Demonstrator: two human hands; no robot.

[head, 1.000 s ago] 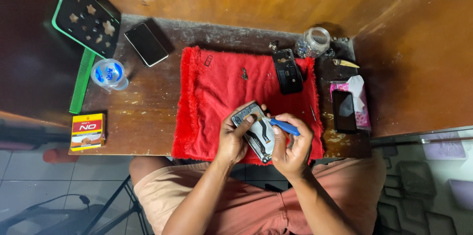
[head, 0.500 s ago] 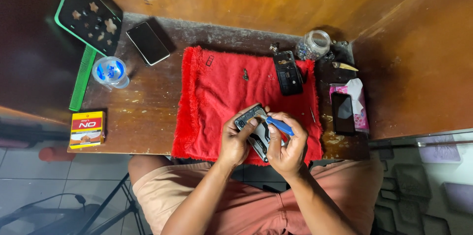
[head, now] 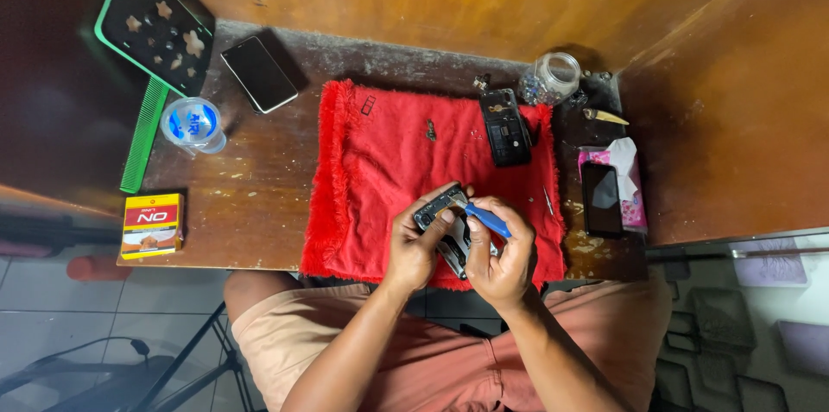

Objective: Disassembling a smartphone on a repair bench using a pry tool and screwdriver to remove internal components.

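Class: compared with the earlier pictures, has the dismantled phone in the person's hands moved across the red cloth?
No real shift: the dismantled dark phone stays above the red fringed cloth's near edge, level below the opened black phone body.

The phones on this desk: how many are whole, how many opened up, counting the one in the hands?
Whole phones lying flat: 2, a dark phone and a second phone
Opened phones: 2, one on the red cloth and one in the hands
Total: 4
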